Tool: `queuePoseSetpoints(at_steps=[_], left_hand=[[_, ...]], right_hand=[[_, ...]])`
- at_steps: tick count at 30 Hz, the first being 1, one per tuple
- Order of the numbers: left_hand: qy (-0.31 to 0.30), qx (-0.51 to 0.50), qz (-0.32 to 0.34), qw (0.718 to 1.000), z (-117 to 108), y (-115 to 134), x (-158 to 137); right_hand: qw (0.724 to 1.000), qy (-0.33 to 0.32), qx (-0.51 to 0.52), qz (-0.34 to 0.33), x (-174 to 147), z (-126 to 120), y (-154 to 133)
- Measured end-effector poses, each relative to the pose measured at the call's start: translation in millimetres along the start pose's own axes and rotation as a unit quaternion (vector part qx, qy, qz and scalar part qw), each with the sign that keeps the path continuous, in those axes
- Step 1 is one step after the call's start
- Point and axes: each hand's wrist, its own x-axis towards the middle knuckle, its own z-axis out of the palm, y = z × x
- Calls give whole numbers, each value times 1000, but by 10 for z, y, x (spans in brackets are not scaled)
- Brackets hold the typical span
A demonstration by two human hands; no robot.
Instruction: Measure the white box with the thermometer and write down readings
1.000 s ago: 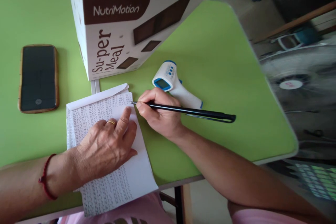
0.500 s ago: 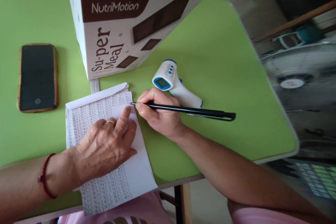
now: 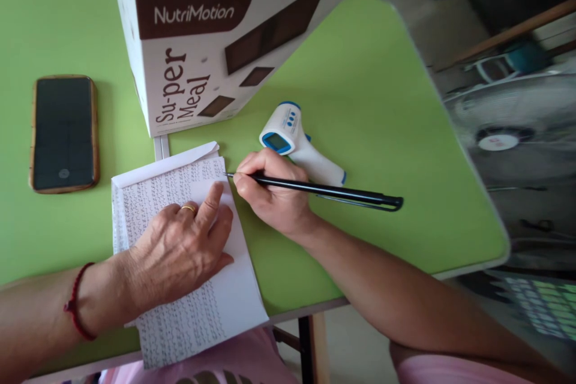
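A black pen (image 3: 333, 191) is pinched in my right hand (image 3: 274, 192), its tip at the upper right edge of a paper pad (image 3: 243, 288). Rows of small handwriting cover much of the pad, and its top sheet is folded back. My left hand (image 3: 180, 249) lies over the middle of the pad, fingers loosely spread and partly bent, hiding some of the writing. Its index finger points toward the pen tip. Just beyond my right hand lies a white and blue infrared thermometer (image 3: 281, 132), its handle partly behind the hand.
A large white NutriMotion box (image 3: 189, 66) stands behind the pad. At the left lies a phone (image 3: 63, 132) in a brown-edged case. The green table (image 3: 382, 132) ends at a pale rim on the right, with a fan (image 3: 499, 138) beyond it.
The pen tip has shifted slightly up and right toward the pad's edge. My left hand stays on the paper, and the view has drifted a little.
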Motion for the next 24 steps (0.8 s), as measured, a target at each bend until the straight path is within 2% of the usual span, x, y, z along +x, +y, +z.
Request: queuePoseSetpoints(at_steps=[11,18,24], left_hand=[[6,4,-4,1000,-2,-3,-1],[-4,9,-3,1000,-10,-1,-6],[-14,7,-1,1000,-14,-11,-4]], right_hand=[[1000,-8,6,2,0,-14,-7],[999,19,24,34,-8,-22,16],[999,21,7,30,0,-11,5]])
